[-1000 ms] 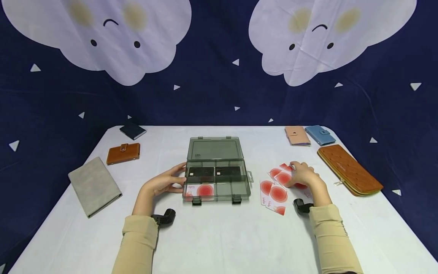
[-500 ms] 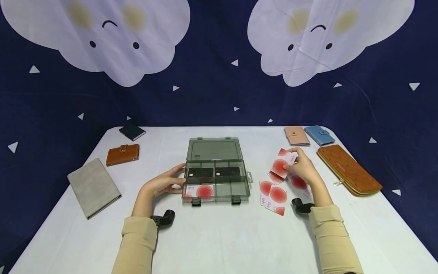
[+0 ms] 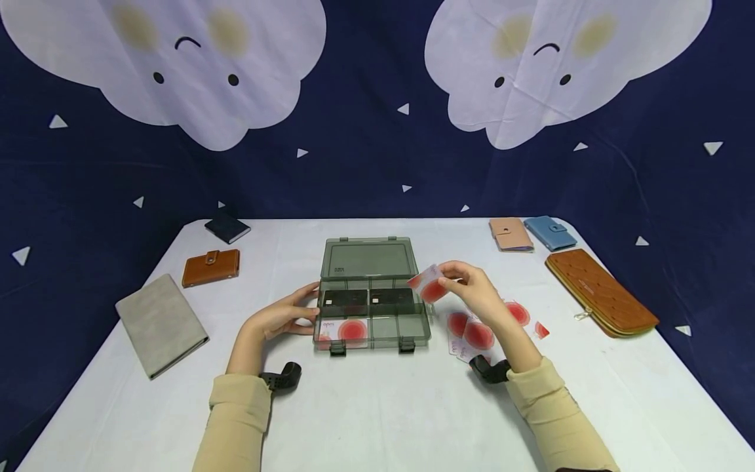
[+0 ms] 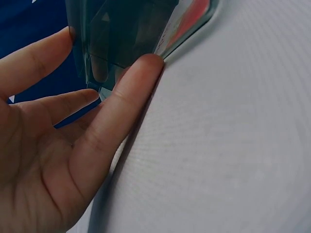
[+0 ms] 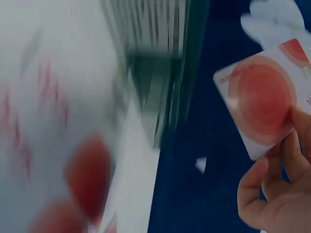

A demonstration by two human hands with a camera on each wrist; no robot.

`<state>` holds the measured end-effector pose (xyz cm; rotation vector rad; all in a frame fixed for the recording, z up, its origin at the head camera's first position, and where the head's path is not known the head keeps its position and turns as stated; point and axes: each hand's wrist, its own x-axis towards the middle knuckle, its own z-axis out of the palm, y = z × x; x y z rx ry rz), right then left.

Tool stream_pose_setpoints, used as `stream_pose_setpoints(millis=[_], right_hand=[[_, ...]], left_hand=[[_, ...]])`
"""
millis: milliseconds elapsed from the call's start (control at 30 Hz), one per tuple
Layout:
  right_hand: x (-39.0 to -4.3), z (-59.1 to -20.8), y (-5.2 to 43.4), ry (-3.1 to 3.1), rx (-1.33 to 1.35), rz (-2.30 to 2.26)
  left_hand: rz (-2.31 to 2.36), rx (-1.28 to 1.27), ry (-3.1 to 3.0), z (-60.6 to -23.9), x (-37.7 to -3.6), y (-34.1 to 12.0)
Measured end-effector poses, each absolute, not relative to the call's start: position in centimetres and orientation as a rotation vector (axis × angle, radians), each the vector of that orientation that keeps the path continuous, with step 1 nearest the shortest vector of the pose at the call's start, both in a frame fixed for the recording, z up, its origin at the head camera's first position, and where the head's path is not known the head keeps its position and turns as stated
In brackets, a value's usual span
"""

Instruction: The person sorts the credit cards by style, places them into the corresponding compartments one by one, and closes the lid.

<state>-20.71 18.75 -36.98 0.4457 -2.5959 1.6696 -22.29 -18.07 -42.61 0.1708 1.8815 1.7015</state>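
My right hand [image 3: 480,295] pinches a white card with red circles [image 3: 429,285] above the right edge of a green-tinted compartment box [image 3: 370,257]. In the right wrist view this card [image 5: 260,99] sits between thumb and fingers. The box lid is folded back. Black cards [image 3: 345,301] lie in its two middle compartments, and another red-and-white card [image 3: 352,329] is in the front left one. With extended fingers, my left hand [image 3: 282,313] touches the box's left side; the left wrist view has the thumb and fingertips at the wall of the box [image 4: 126,29].
Several loose red-and-white cards [image 3: 479,335] lie right of the box, partly under my right forearm. A brown zip wallet [image 3: 601,292], a pink card holder [image 3: 511,235] and a blue one [image 3: 551,233] are farther right. Leftward are a grey notebook [image 3: 162,326], a brown wallet [image 3: 211,267] and a dark booklet [image 3: 227,227].
My right hand has picked a card up from the loose pile and carried it left to the box's right edge. My left hand has stayed at the box's left side.
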Motion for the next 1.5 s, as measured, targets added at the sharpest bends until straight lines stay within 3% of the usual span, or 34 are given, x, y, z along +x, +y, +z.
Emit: stream_pose_setpoints(millis=[433, 933, 1500], right_hand=[[-18.1, -39.4, 12.9, -2.755, 0.919, 0.892], [-17.7, -39.6, 12.6, -2.735, 0.863, 0.382], [-19.1, -38.5, 15.2, -2.794, 0.81, 0.586]], left_hand=[[1.706, 0.177, 1.883, -42.5, -22.2, -18.1], [1.704, 0.178, 1.884, -42.6, -22.3, -18.0], [1.701, 0.166, 1.883, -42.5, -22.3, -18.0]])
